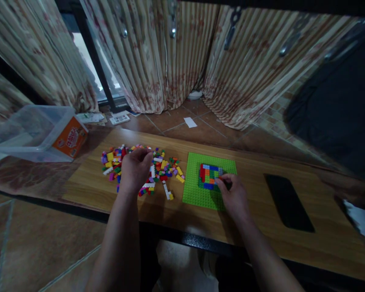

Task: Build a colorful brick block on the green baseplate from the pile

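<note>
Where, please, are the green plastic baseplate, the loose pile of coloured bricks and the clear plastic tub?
green plastic baseplate (197, 190): head view, bare lower-left studs.
loose pile of coloured bricks (167, 168): head view, right part.
clear plastic tub (27, 129): head view, side wall.

the left hand (136, 167) rests palm down on a heap of small coloured bricks (142, 170) spread on the wooden table (261, 227), its fingers curled into the pile. the right hand (235, 196) sits at the near right corner of a green baseplate (197, 190), fingertips touching the edge of a flat brick patch (209, 176) of red, blue, orange and green built on it. right of the baseplate, well apart, lies a black phone (288, 207), screen dark. at the table's far left stands a clear plastic tub (24, 132) with an orange label (71, 140). striped curtains (176, 56) hang behind, above a tiled floor (182, 121).
</note>
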The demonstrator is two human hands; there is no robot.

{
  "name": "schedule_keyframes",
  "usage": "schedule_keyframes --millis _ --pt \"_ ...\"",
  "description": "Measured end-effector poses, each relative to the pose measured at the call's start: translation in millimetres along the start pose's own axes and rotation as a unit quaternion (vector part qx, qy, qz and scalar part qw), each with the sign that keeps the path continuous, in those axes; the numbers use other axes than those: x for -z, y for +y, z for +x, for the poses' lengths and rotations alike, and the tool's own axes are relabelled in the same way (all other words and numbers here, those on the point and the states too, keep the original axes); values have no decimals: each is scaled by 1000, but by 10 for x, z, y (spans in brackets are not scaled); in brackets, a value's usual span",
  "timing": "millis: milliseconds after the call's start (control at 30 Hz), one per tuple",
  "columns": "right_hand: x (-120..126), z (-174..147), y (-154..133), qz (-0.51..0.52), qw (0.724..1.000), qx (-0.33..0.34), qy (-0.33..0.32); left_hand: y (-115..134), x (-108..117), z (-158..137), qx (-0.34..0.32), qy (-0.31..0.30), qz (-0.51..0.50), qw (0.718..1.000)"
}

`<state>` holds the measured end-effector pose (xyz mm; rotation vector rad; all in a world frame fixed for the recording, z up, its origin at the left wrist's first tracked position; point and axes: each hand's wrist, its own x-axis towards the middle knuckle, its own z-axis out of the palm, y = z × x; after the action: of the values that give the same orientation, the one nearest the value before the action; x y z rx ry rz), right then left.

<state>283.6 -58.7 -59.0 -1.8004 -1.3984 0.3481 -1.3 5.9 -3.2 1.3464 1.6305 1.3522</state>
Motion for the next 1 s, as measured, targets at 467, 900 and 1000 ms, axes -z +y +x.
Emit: schedule_keyframes --millis 467,900,1000 --pt "94 27 -6 -55 997 -55 -10 8 262 68 64 137 -114 982" --pt "-7 154 35 -126 990 -56 -41 121 -54 -140 -26 -76 132 988" --pt "-36 166 74 -150 986 -31 -63 189 -158 -210 -37 -100 153 982"
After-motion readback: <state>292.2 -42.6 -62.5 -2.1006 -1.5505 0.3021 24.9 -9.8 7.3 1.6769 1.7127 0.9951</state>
